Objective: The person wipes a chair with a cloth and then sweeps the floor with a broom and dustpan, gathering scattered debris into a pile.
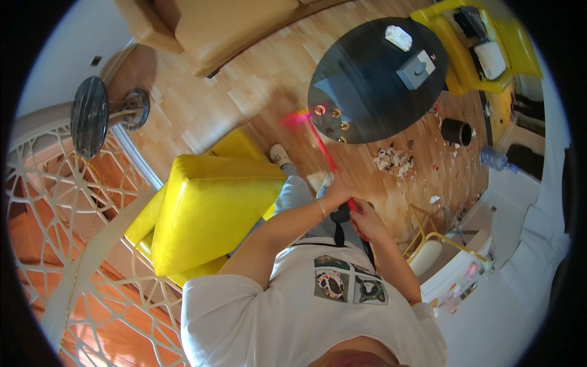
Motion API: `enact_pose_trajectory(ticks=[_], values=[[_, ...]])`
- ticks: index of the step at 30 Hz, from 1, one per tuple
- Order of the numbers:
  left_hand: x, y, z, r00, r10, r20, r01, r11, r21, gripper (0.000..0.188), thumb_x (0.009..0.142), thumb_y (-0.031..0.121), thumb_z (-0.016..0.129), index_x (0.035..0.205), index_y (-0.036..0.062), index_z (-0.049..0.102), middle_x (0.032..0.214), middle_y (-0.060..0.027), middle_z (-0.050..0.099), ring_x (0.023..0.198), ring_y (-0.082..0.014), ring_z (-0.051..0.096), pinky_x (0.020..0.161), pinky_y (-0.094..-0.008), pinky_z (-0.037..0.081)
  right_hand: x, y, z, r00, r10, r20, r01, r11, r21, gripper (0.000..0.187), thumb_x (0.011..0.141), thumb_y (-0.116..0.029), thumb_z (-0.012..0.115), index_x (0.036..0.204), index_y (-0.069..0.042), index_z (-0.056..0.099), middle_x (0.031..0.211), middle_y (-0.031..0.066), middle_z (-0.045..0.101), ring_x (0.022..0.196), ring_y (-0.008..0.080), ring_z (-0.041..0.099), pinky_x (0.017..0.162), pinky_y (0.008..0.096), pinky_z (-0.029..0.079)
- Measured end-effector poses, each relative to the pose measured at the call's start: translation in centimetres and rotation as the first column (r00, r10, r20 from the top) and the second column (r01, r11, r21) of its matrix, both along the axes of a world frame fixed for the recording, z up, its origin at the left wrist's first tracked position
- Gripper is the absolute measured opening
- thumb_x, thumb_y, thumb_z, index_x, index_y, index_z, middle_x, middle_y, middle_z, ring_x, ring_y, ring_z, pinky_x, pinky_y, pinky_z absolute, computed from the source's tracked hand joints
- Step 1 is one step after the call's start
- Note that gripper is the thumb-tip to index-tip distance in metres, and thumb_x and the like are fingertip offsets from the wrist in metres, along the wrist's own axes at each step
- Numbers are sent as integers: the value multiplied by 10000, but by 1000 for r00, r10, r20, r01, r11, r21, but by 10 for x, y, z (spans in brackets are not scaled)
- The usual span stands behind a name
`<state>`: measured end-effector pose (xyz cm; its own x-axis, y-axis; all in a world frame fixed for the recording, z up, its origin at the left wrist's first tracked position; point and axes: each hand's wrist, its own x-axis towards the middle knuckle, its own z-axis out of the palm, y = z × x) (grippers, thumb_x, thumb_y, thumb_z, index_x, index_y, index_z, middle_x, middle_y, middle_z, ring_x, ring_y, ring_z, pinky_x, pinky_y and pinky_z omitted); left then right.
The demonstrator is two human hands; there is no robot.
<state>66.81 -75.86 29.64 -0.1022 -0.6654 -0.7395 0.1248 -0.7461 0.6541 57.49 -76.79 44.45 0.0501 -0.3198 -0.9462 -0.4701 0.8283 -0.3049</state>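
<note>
A broom with a red handle runs from my waist away toward the oval table. My left hand is closed round the handle. Nearer my body, my right hand grips its upper end. Out by the table's left edge, the pink and yellow broom head is smeared by motion, low over the wooden floor. A heap of pale scraps and dust lies on the floor right of the handle, apart from the broom, with more bits scattered beyond it.
A dark oval table carries a tissue box and several gold-rimmed cups. Yellow armchairs stand at left and far right. A dark bin, a large plastic bottle and a gold-framed chair are on the right. A tan sofa lies ahead.
</note>
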Motion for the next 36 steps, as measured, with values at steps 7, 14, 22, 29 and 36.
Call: enact_pose_trajectory(ticks=[7, 14, 22, 29, 36], values=[[35, -24, -49, 872, -240, 428, 302, 950, -82, 690, 731, 208, 607, 1281, -60, 286, 844, -240, 636, 834, -361, 641, 708, -407, 508, 1, -8, -68, 938, -307, 163, 284, 947, 147, 451, 917, -135, 482, 1355, -173, 381, 663, 33, 513, 439, 88, 444, 347, 222, 316], [-46, -3, -82, 261, -402, 878, 963, 177, -205, 183, 764, 167, 569, 842, 33, 666, 743, -152, 657, 727, -304, 655, 665, -387, 520, -93, 45, -112, 838, -501, 217, 451, 859, 240, 444, 929, -170, 467, 1362, -212, 378, 627, 15, 479, 385, 81, 376, 325, 220, 276], [-259, 90, -78, 477, -555, 681, 871, 404, -281, 632, 757, 137, 573, 1309, -17, 308, 744, -165, 583, 672, -322, 587, 574, -373, 477, -273, 112, -45, 886, -464, 10, 451, 865, 218, 417, 943, -208, 481, 1352, -212, 395, 619, 9, 472, 399, 70, 376, 339, 202, 276], [-297, 127, 6, 978, -63, 200, 41, 993, 111, 699, 754, 100, 565, 1337, -8, 195, 860, -155, 565, 731, -253, 583, 602, -352, 472, -318, 136, -1, 985, -93, 146, 88, 995, 40, 534, 870, -120, 506, 1385, -159, 369, 673, 35, 509, 420, 112, 433, 364, 248, 327], [-211, 127, -61, 895, 61, 441, -172, 961, 215, 473, 762, 96, 582, 1181, 33, 372, 838, -114, 545, 707, -196, 560, 590, -362, 472, -265, 144, -57, 874, -186, 450, 228, 973, -40, 522, 824, -89, 502, 1340, -82, 422, 692, 22, 514, 488, 99, 452, 425, 244, 356]])
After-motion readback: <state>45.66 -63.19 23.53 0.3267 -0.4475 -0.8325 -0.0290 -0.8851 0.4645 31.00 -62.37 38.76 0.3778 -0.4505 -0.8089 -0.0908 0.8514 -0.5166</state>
